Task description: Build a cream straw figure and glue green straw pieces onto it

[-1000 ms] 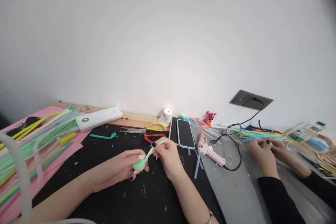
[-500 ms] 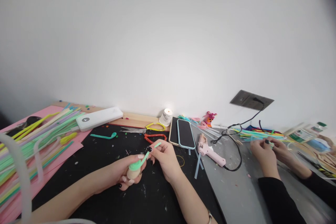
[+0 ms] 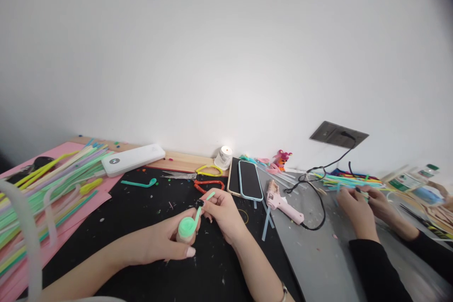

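My left hand (image 3: pixel 163 239) is closed around a small beige rounded piece, its thumb stretched along the near side. On top of that piece lies a flat spiral of mint-green pipe cleaner (image 3: pixel 187 227). The spiral's loose end runs up to my right hand (image 3: pixel 222 213), which pinches it between thumb and finger, the tip poking out above. Beyond my hands lie scissors (image 3: pixel 182 176) with yellow and red handles. A teal pipe cleaner (image 3: pixel 136 183) with a curled end rests on the black mat (image 3: pixel 141 214).
Pipe cleaners (image 3: pixel 46 198) cover pink paper at left, beside a white device (image 3: pixel 132 159). Phones (image 3: pixel 250 180), a paper cup (image 3: pixel 223 157) and a pink glue gun (image 3: pixel 286 207) with a black cord stand rightward. A co-worker's hands (image 3: pixel 359 212) work at far right.
My left hand has turned the beige piece so the green spiral now faces up toward me, and its thumb has shifted to the near side. My right hand keeps its pinch.
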